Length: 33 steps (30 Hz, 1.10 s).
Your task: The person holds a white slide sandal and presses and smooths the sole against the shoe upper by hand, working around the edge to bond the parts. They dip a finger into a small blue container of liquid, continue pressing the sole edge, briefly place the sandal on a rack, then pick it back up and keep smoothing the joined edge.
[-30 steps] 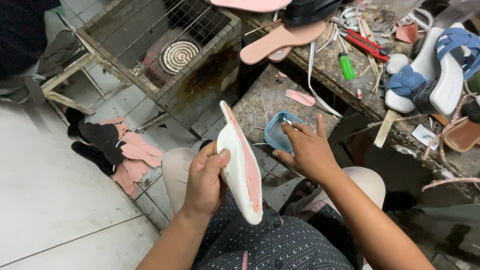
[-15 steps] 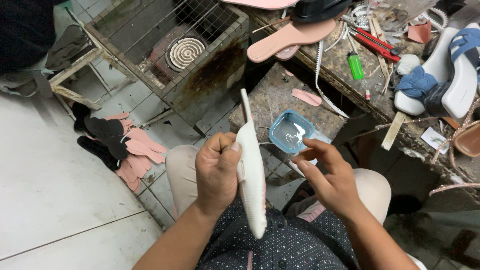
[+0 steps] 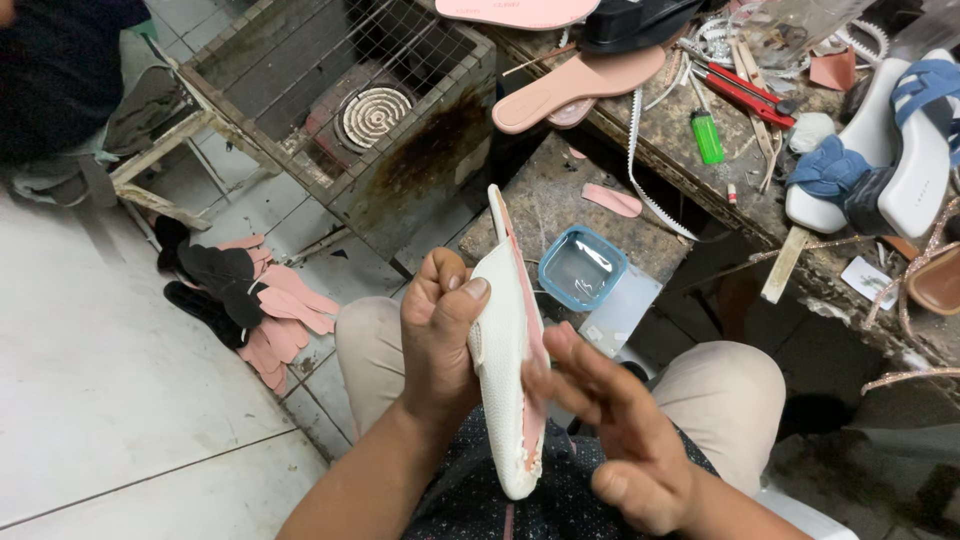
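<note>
From the head camera, looking down at my lap: my left hand (image 3: pixel 437 335) is closed around a white shoe sole (image 3: pixel 508 390), thumb pressed on its textured white face, holding it upright on edge over my knees, with the toe pointing away from me. A pink insole layer (image 3: pixel 533 400) runs along the sole's right side. My right hand (image 3: pixel 610 430) is open, fingers spread and a little blurred, its fingertips touching or just beside the pink edge near the middle; it holds nothing. Just past the sole's tip, on a stained stone slab (image 3: pixel 545 200), sits a small blue tub (image 3: pixel 582 267) with something shiny and clear inside, perhaps glue; I cannot tell for sure. Beyond it, a cluttered bench (image 3: pixel 760 215) carries a pink flat sole (image 3: pixel 575 85), a green lighter (image 3: pixel 707 137), red-handled pliers (image 3: pixel 735 92) and a white-and-blue sandal (image 3: pixel 880 165). To my left, a pile of pink and black cut pieces (image 3: pixel 255 305) lies on the tiled floor (image 3: pixel 90 390), beside a rusty wire cage with a coil heater (image 3: pixel 372 115) inside. I judge I am at the step of working the pink layer onto the white sole, smoothing or coating its edge by fingertip. The next move seems to call for a steady left-hand grip while my right fingers run along the seam without missing the toe.
</note>
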Available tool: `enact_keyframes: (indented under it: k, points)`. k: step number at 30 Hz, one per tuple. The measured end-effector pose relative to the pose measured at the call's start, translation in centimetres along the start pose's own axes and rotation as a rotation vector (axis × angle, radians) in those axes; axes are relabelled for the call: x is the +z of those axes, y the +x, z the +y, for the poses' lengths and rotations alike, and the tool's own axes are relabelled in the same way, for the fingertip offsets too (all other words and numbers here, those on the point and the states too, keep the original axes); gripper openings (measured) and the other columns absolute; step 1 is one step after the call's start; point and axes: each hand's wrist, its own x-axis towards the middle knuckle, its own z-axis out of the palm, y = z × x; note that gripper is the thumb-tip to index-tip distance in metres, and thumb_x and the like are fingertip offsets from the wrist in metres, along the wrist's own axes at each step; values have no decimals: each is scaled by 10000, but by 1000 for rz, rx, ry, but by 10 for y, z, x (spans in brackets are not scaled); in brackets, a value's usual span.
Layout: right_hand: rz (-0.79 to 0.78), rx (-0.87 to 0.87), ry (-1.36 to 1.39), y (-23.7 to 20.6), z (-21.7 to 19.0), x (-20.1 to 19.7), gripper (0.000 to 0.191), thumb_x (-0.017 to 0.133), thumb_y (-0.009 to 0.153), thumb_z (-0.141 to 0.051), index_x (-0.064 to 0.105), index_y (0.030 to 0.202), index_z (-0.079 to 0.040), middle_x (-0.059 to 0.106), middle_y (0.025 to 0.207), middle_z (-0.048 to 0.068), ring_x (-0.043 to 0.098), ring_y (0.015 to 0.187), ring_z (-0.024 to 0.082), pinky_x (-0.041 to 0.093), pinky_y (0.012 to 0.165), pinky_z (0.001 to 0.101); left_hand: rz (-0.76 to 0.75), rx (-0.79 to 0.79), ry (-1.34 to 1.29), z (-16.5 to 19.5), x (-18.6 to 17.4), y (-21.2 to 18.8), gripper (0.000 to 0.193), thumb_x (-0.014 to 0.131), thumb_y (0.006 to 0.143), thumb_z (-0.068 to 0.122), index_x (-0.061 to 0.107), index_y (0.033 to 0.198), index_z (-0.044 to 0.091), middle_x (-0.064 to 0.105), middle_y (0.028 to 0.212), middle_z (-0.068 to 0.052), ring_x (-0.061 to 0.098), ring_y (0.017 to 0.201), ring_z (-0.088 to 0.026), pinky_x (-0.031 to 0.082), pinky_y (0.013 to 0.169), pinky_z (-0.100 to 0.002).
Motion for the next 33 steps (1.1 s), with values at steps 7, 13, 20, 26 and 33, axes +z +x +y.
enact_keyframes:
  k: [7,13,20,26,33]
  points:
    - [-22,-193,-490,5,-1,-3,688,508,1110,-369,221,1642,-41,595,1536,233,380,1623,301,-59,1386,640,-30,-46,33,1,-5,-1,169,593,944,65,430,966,105,574,873,-44,574,733,-94,512,648,-243]
    - [-17,-259,-644,10,-3,-7,647,541,1102,-351,277,1622,-73,691,1439,140,353,1623,299,24,1371,609,-69,-71,54,1,-8,1,175,608,942,70,438,975,96,596,889,-74,578,751,-104,510,665,-253]
    - [26,-232,-606,14,-6,-11,596,576,1063,-284,330,1564,-74,627,1438,223,469,1516,301,34,1351,612,-74,-103,44,-1,-10,1,194,616,939,72,429,986,96,605,902,-84,594,750,-116,523,666,-265]
    - [18,-237,-610,17,-5,-10,570,561,1099,-279,342,1570,-43,674,1428,183,411,1580,318,83,1379,606,-69,-118,50,-3,-10,2,187,603,952,57,424,993,87,608,905,-93,597,739,-114,526,655,-262]
    - [12,-213,-586,13,-5,-8,568,572,1097,-292,368,1562,-37,710,1391,167,445,1561,314,75,1384,619,-50,-114,63,-1,-9,2,162,584,953,52,428,987,80,610,895,-105,603,726,-119,538,635,-267]
